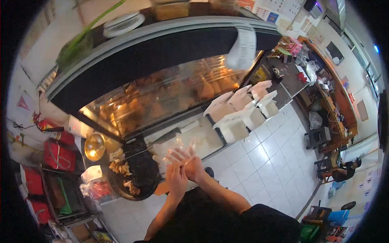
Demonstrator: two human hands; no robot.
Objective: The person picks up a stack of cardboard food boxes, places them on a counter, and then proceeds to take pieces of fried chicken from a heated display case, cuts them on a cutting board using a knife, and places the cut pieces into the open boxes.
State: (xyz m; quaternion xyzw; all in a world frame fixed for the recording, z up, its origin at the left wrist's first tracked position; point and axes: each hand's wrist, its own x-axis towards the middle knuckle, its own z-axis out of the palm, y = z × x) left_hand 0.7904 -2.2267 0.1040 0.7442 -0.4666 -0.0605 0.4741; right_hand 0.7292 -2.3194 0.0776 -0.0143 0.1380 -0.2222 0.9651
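A clear plastic disposable glove [179, 152] covers the spread fingers of my right hand [194, 168]. My left hand [177, 180] is at the glove's cuff, its fingers closed on the thin plastic by the right palm. Beyond both hands lies a pale cutting board [206, 138], on which rests a knife [170, 133] with a white handle. Left of my hands is a round black pan [142, 176] with browned food pieces [120, 168] at its left side. Several opened white cardboard boxes [232, 130] stand right of the board.
A lit glass display cabinet [170, 91] holding browned food rises behind the board, a paper slip [243, 48] hanging from its top. At left are a shiny metal bowl [94, 146] and a red bag [60, 155]. A person [346, 171] sits far right, beyond the tiled floor [267, 158].
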